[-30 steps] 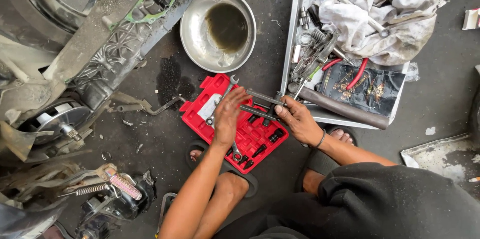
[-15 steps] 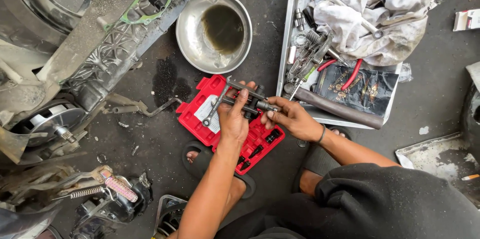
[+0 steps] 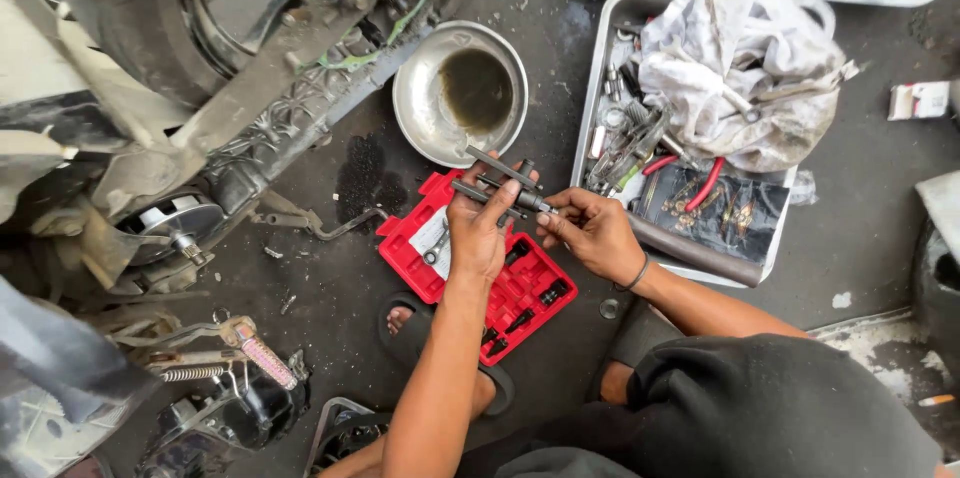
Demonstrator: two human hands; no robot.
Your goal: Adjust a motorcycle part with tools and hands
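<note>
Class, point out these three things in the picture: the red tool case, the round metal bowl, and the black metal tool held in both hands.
red tool case (image 3: 418, 238): head view, left edge.
round metal bowl (image 3: 422, 103): head view, bare left rim.
black metal tool (image 3: 500, 185): head view, middle bar.

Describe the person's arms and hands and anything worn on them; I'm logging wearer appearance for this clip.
Both forearms are bare, with no sleeves reaching them and no gloves on either hand. The left hand wears nothing visible. The right hand has a thin dark band around its wrist. Past the elbows, dark clothing covers the body. No rings or watch can be made out.
</note>
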